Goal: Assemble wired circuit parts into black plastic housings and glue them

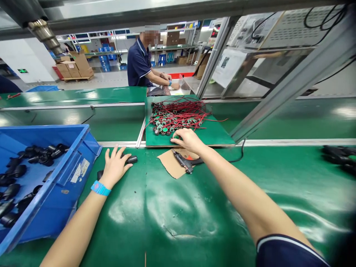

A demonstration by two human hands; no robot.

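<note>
My left hand (115, 165), with a blue wristband, is over the green bench with its fingers spread. Under and beside its fingers lies a black cylindrical part (132, 159); another dark piece is half hidden by the wrist. My right hand (187, 140) reaches to the front edge of a raised green board (214, 135), thumb and index finger curled together. A small dark bit shows at those fingertips, too small to name. Just beyond lies a pile of small round components with red wires (178, 115). Below the right hand, a black glue gun (183, 161) rests on cardboard (168, 163).
A blue bin (55, 178) holding several black plastic parts (44, 155) stands at the left. More black parts (339, 155) sit at the far right. A slanted metal post (267, 96) rises behind the bench. Across it, a co-worker (139, 63) works in a navy shirt.
</note>
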